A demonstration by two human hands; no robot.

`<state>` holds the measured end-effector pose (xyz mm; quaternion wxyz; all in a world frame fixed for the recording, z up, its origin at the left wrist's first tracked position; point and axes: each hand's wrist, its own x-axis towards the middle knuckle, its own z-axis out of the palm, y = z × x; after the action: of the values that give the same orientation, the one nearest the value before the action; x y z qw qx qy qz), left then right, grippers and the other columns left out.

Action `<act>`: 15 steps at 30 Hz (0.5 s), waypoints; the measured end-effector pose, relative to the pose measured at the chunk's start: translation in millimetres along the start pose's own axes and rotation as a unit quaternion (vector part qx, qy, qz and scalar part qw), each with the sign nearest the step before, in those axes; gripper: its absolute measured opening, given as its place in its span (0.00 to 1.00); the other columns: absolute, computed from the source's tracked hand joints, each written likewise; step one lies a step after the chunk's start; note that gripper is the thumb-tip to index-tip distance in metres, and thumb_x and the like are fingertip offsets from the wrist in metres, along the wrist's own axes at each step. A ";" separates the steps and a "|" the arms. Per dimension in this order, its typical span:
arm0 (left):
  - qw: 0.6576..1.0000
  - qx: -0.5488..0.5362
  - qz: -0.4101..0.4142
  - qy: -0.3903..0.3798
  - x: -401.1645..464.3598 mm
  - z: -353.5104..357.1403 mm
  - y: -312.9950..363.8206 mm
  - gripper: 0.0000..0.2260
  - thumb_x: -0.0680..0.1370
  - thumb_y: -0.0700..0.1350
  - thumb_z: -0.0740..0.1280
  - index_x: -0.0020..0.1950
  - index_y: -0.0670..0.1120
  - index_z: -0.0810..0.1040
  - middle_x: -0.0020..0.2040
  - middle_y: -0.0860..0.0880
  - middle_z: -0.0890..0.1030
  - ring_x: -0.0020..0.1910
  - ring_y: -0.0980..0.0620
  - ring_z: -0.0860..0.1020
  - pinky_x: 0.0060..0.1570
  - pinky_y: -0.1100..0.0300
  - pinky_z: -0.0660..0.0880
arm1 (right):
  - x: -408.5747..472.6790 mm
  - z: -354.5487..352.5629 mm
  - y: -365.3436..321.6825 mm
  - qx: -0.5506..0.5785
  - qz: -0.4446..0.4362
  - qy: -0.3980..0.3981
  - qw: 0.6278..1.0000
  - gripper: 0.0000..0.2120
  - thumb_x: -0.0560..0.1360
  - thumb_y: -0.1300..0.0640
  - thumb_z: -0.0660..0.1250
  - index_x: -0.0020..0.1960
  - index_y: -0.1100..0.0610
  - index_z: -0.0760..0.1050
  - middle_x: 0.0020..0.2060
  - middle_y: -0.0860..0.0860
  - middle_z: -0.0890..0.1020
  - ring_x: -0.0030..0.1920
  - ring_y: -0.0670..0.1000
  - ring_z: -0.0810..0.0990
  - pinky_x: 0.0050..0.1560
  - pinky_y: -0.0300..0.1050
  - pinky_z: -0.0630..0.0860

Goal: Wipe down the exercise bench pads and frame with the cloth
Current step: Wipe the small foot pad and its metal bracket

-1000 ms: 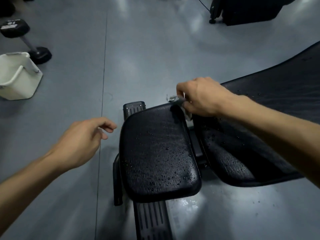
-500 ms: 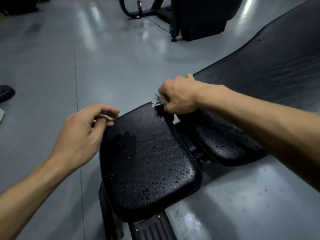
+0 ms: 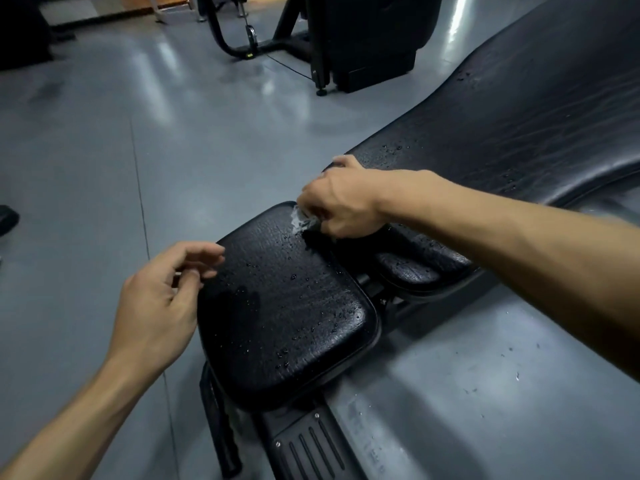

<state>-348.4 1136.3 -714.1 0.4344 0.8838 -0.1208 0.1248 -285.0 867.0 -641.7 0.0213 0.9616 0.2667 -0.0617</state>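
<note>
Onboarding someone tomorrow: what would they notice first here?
The black seat pad, centre frame, beaded with water droplets. At its far edge the right hand grips a wet cloth, while the left hand hovers loosely open by the pad's left edge. The long back pad runs off to the upper right.

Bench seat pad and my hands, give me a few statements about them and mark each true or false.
1. The right hand holds a cloth at the seat pad's far edge. True.
2. The left hand grips the cloth. False: it holds nothing, beside the pad's left edge.
3. Water drops lie on the seat pad. True.
4. The seat pad is red. False: black.
</note>
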 end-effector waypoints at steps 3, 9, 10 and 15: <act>1.000 0.006 0.004 0.000 -3.1 0.4 -1.4 0.22 0.78 0.27 0.59 0.53 0.53 0.82 0.49 0.57 0.85 0.48 0.55 0.83 0.53 0.58 0.78 | -22.6 5.3 0.0 0.009 -0.040 -0.017 0.999 0.08 0.76 0.58 0.63 0.42 0.48 0.68 0.51 0.49 0.81 0.71 0.52 0.72 0.77 0.65 0.46; 1.000 0.008 0.012 0.003 -4.5 0.3 -2.1 0.23 0.78 0.26 0.59 0.53 0.52 0.82 0.48 0.56 0.85 0.48 0.54 0.82 0.53 0.56 0.78 | -63.0 15.3 6.8 0.009 -0.092 -0.051 0.994 0.02 0.77 0.58 0.63 0.49 0.51 0.72 0.51 0.42 0.79 0.78 0.42 0.59 0.78 0.66 0.41; 1.000 0.008 0.011 0.005 -4.6 0.3 -2.7 0.23 0.78 0.26 0.59 0.53 0.53 0.82 0.48 0.56 0.85 0.48 0.54 0.82 0.53 0.55 0.78 | -62.9 14.7 5.6 0.010 -0.087 -0.050 0.995 0.03 0.77 0.58 0.63 0.48 0.51 0.71 0.52 0.43 0.79 0.78 0.42 0.59 0.78 0.65 0.41; 1.000 -0.012 0.001 0.024 -4.8 6.9 -1.0 0.24 0.78 0.26 0.58 0.52 0.55 0.81 0.48 0.57 0.84 0.48 0.53 0.82 0.53 0.54 0.78 | -59.2 15.2 -4.7 0.002 -0.055 -0.011 0.998 0.04 0.76 0.59 0.63 0.49 0.51 0.70 0.57 0.46 0.79 0.77 0.45 0.64 0.79 0.63 0.42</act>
<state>-351.7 1131.9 -720.5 0.4474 0.8753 -0.1130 0.1448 -339.3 839.7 -649.2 0.0192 0.9447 0.3190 -0.0736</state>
